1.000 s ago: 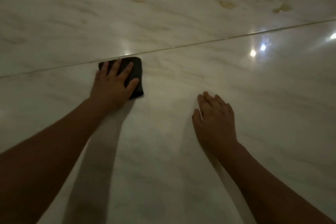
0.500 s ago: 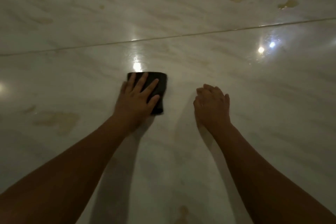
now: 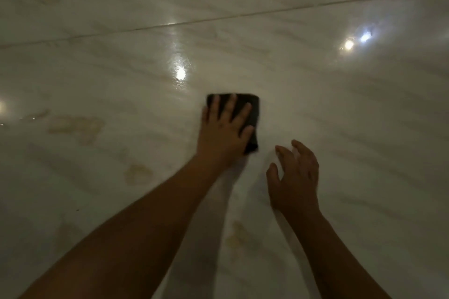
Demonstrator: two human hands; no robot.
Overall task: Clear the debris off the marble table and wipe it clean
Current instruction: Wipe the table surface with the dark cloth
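Pointing lengthwise away, cloth (image 3: 253,114) lies under left hand (image 3: 223,135).

Glossy polished marble table (image 3: 315,109) — pale, veined, mirror-bright glints, matt black cloth (image 3: 252,114) — soft-looking

The marble worktop (image 3: 364,133) is pale and glossy, with faint tan veining and bright spots of reflected light. A thin seam (image 3: 243,16) crosses it on the far side. Tan marks stain the surface: a broad blotch (image 3: 75,126) off to the left, a smaller blotch (image 3: 138,172) nearer in, and a third blotch (image 3: 237,236) nearest of all. A small dark folded cloth (image 3: 254,116) lies flat near the middle, pressed under the spread fingers of the left hand (image 3: 223,133).
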